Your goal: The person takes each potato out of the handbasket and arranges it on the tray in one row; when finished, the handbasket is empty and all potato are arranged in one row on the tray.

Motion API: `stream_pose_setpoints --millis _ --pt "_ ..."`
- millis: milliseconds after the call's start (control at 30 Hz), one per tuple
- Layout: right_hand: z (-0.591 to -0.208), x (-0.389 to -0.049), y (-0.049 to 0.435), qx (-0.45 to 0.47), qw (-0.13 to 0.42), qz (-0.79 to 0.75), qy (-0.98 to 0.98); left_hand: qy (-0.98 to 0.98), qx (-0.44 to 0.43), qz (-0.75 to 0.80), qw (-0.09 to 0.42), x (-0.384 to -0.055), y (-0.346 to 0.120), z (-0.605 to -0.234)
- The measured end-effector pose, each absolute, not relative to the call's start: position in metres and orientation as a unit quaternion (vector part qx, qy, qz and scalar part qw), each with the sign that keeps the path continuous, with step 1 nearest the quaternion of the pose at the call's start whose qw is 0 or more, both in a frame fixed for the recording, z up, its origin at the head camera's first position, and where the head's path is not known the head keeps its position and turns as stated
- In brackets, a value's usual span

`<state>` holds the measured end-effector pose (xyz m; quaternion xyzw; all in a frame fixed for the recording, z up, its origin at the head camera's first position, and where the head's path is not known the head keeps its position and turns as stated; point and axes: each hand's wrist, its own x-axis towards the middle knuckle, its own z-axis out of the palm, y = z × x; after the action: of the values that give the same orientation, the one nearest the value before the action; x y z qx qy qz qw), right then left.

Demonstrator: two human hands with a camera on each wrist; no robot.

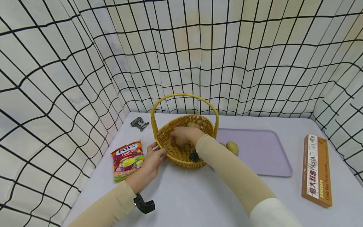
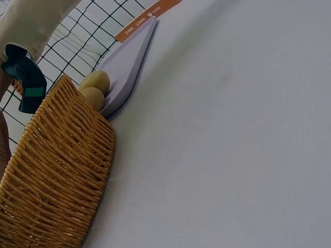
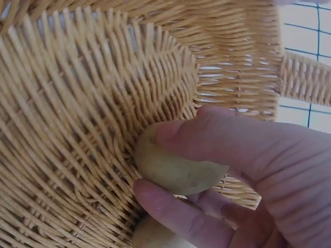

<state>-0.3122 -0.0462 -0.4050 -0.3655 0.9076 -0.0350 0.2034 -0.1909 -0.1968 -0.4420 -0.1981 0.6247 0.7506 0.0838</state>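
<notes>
A wicker basket (image 1: 185,164) with a tall arched handle stands on the table. My left hand (image 1: 153,159) grips its left rim. Inside it, my right hand (image 1: 183,135) pinches a potato (image 3: 178,168) between thumb and fingers, low over the woven bottom. A second potato (image 3: 158,235) lies close below those fingers in the right wrist view. At the back of the basket another potato shape (image 1: 193,125) shows behind the hand. Beside the basket, potatoes (image 1: 232,147) rest on a lilac tray (image 1: 266,151), partly hidden by the right forearm.
A bag of fruit candy (image 1: 129,160) lies left of the left hand. Behind it is a small black packet (image 1: 139,123). An orange-brown pasta box (image 1: 317,170) lies at the far right. Black netting (image 1: 199,50) over white walls encloses the table's back and sides.
</notes>
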Motion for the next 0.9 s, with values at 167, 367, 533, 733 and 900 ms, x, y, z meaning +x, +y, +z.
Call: stream_pose_setpoints --millis 167,367,533,733,900 --pt "-0.405 -0.312 -0.044 -0.371 0.218 -0.038 0.902 0.623 -0.198 0.752 0.085 -0.191 -0.196 -0.442" --pt "-0.400 -0.310 -0.041 -0.389 0.216 -0.032 0.895 0.622 -0.194 0.754 0.082 -0.191 -0.196 -0.442" --pt "-0.394 -0.307 -0.036 -0.400 0.204 -0.021 0.893 0.620 -0.197 0.755 0.086 -0.191 -0.196 -0.441" --pt "-0.377 -0.294 -0.028 -0.393 0.182 0.008 0.901 0.620 -0.194 0.755 0.083 -0.191 -0.196 -0.440" --pt "-0.364 -0.282 -0.018 -0.389 0.188 -0.002 0.902 0.620 -0.195 0.756 0.084 -0.191 -0.195 -0.440"
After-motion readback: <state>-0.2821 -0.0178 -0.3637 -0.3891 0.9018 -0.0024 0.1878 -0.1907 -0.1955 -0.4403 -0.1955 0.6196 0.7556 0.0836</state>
